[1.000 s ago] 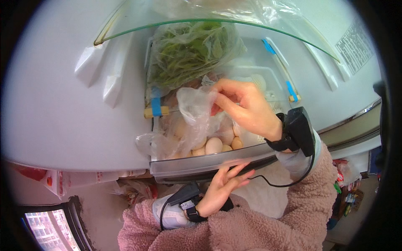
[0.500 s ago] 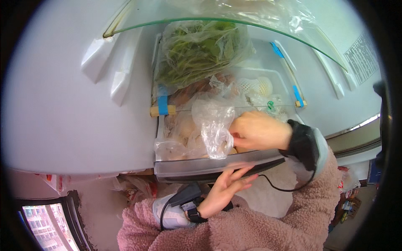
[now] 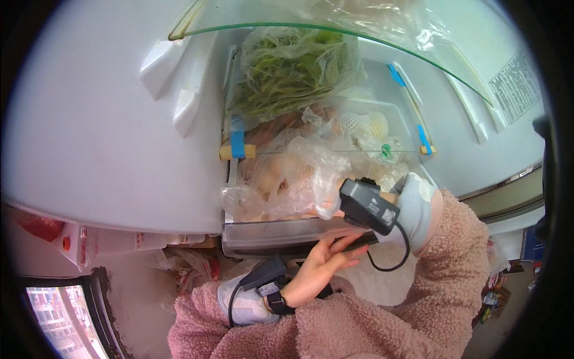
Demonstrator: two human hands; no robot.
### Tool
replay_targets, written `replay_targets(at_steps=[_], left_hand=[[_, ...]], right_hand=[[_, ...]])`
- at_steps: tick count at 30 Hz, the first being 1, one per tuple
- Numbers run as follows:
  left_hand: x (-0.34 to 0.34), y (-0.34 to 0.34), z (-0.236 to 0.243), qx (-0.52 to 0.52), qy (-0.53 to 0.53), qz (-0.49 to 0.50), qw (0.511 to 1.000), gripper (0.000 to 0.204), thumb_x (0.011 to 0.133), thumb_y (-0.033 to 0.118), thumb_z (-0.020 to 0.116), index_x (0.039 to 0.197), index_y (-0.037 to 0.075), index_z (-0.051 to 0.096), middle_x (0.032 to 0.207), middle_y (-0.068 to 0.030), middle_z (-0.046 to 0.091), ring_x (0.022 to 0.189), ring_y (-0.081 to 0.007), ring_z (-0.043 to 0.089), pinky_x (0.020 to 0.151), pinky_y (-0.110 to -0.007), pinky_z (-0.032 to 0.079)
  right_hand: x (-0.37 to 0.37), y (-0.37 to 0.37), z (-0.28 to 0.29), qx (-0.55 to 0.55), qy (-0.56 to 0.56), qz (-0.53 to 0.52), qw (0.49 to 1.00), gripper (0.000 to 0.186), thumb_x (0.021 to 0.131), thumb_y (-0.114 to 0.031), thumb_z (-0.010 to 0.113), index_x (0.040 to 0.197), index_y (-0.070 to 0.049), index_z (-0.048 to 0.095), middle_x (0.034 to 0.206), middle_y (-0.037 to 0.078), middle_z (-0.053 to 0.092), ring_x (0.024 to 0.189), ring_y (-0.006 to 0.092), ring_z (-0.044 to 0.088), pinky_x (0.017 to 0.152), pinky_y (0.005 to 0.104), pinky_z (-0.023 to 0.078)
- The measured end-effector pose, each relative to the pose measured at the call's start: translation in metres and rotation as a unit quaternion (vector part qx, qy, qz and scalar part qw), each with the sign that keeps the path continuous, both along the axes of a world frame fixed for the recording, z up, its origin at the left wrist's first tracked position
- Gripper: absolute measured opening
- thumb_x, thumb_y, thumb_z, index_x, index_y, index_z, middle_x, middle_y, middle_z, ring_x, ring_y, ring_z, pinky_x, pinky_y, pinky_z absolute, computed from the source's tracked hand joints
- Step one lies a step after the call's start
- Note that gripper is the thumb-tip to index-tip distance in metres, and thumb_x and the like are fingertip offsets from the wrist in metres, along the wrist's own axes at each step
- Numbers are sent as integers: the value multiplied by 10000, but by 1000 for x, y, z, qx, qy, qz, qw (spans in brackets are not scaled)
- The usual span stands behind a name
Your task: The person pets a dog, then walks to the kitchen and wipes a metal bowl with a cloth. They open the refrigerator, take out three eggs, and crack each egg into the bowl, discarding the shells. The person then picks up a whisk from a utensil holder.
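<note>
My left hand (image 3: pixel 323 266), fingers stretched and apart, is at the front edge of a clear refrigerator drawer (image 3: pixel 281 233). Over the drawer's right front part is my right hand (image 3: pixel 342 182), mostly hidden behind a black device (image 3: pixel 368 206) on its wrist, so its fingers do not show. Beside it a crumpled clear plastic bag (image 3: pixel 320 161) lies over pale, roundish contents that I cannot make out. At the back of the drawer sits a clear bag of leafy green vegetables (image 3: pixel 293 72).
A glass shelf (image 3: pixel 335 30) spans above the drawer. White foam netting (image 3: pixel 371 124) wraps something at the drawer's right. Blue tape holds small wooden blocks (image 3: pixel 245 152) at the sides. White shelf supports (image 3: pixel 188 110) stick out from the left wall. A black cable (image 3: pixel 406 245) hangs from the right wrist.
My right hand has turned over, bringing the wrist device into view and hiding the fingers. The raised neck of the plastic bag has slumped down. My left hand has hardly moved.
</note>
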State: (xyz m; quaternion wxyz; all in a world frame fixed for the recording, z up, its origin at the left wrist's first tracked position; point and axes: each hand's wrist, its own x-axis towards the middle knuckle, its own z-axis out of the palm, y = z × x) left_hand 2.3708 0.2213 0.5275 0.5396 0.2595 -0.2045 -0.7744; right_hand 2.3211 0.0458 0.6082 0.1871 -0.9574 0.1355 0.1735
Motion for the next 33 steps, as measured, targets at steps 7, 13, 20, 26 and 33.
replay_targets(at_steps=[7,13,20,26,33], left_hand=[[3,1,4,-4,-46,-12,999,396,964,70,399,1350,-11,356,1396,-206,398,1216,-302,499,964,-330,441],[21,5,17,0,-11,-53,999,392,1003,190,341,1239,-96,469,1164,-244,588,1029,-316,621,843,-351,523],[18,5,43,-15,9,-1,1000,502,1012,301,312,1340,-79,325,1324,-247,455,1064,-385,588,779,-368,558],[14,3,46,18,-21,58,998,414,1017,262,357,1314,-26,369,1187,-165,549,1070,-309,594,804,-343,547],[27,13,53,-9,-95,138,986,561,976,319,420,1386,-35,273,1241,-236,517,1000,-381,623,705,-298,581]], right_hand=[[13,-2,-9,36,2,-35,999,373,736,-305,649,993,-36,619,911,173,624,890,346,595,769,415,472],[-39,3,24,4,-149,-102,984,373,673,-285,678,869,29,638,789,234,636,740,380,622,679,415,490],[-76,40,61,16,-169,-91,981,401,699,-291,718,964,-27,574,841,160,638,789,345,625,688,398,472],[-77,58,57,5,-207,-49,977,354,751,-329,694,902,-45,547,845,124,609,774,327,600,687,409,420],[-78,-7,59,89,-221,-103,966,270,847,-178,625,1038,12,619,906,155,655,875,306,630,757,367,493]])
